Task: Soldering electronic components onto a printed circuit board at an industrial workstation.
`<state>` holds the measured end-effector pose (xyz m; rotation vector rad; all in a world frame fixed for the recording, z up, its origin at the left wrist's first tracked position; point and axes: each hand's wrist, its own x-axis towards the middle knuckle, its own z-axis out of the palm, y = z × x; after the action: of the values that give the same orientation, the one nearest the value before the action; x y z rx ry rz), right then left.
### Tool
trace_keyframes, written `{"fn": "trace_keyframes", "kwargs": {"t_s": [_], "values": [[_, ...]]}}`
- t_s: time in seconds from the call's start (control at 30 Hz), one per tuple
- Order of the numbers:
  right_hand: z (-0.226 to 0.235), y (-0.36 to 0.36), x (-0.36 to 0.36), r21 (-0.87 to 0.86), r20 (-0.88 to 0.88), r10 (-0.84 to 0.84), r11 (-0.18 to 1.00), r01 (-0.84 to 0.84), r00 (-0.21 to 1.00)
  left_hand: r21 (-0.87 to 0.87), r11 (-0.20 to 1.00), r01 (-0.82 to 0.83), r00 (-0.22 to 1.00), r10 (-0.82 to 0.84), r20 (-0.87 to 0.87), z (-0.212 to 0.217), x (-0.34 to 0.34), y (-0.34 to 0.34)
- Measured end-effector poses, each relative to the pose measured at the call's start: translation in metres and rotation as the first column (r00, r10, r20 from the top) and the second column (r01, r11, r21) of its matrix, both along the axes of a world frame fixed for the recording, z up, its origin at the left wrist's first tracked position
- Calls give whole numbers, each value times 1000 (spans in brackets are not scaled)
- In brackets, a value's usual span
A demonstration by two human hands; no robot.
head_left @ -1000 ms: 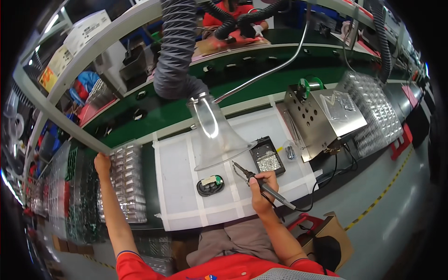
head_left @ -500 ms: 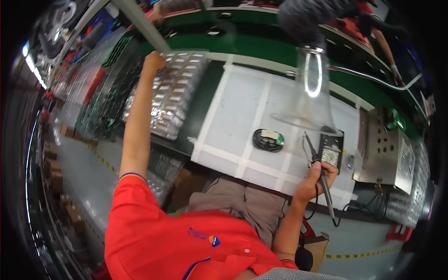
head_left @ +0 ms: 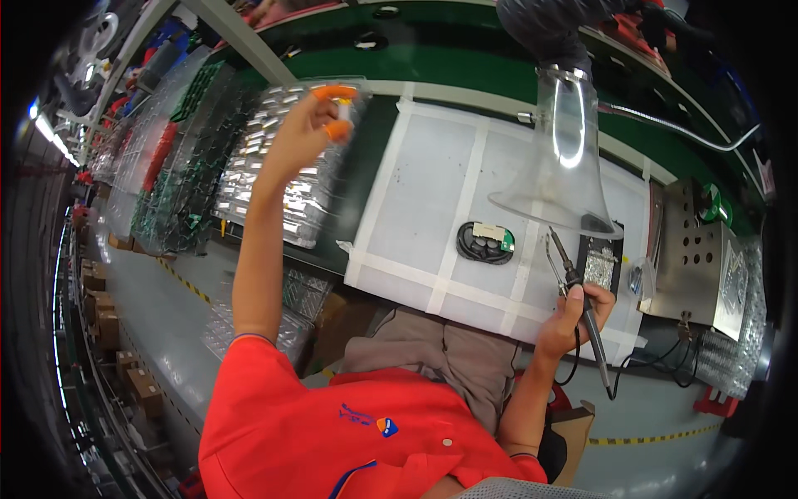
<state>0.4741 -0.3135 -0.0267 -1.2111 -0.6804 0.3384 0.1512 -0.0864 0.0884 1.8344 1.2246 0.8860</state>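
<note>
Above the clear plastic tray of small silvery-white parts (head_left: 274, 154), my left hand (head_left: 299, 137) is raised, with orange finger covers on its thumb and forefinger. A small white-and-yellow part (head_left: 343, 108) shows between those fingertips. My right hand (head_left: 573, 323) is closed round the grey handle of a soldering iron (head_left: 592, 320), its tip pointing away from me; a thin metal piece runs beside the tip. On the white mat (head_left: 416, 191) lies a coiled black cable (head_left: 480, 249) with a small green circuit board (head_left: 506, 241) and a pale rectangular piece on it.
A clear fume funnel (head_left: 569, 158) hangs over the mat's right half. A black box with a silvery top (head_left: 600, 264) stands beyond my right hand, near a perforated metal box (head_left: 694, 258). Stacked clear trays (head_left: 166, 166) stand at left; a green conveyor (head_left: 449, 58) runs behind.
My left hand has moved right from the tray's far left corner, and a small part now shows at its fingertips. My right hand still grips the soldering iron; the view has shifted slightly.
</note>
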Motion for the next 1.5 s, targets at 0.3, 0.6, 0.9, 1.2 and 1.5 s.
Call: {"fn": "trace_keyframes", "kwargs": {"t_s": [0.3, 0.6, 0.9, 1.2, 1.5], "values": [[7, -6, -22, -98, -46, 432, 895, -434, 901, -516, 786, 340, 893, -98, 440, -57, 104, -114], [16, -2, -25, -189, -24, 506, 845, -501, 862, -626, 656, 421, 890, -165, 425, -71, 140, -151], [12, -6, -22, -194, -34, 529, 829, -525, 848, -537, 733, 417, 905, -278, 323, -71, 138, -154], [9, -3, -23, -173, -43, 540, 824, -539, 840, -566, 732, 380, 905, -167, 391, -67, 142, -158], [10, -4, -29, -189, 4, 494, 854, -485, 869, -506, 823, 257, 964, -182, 193, -66, 146, -160]]}}
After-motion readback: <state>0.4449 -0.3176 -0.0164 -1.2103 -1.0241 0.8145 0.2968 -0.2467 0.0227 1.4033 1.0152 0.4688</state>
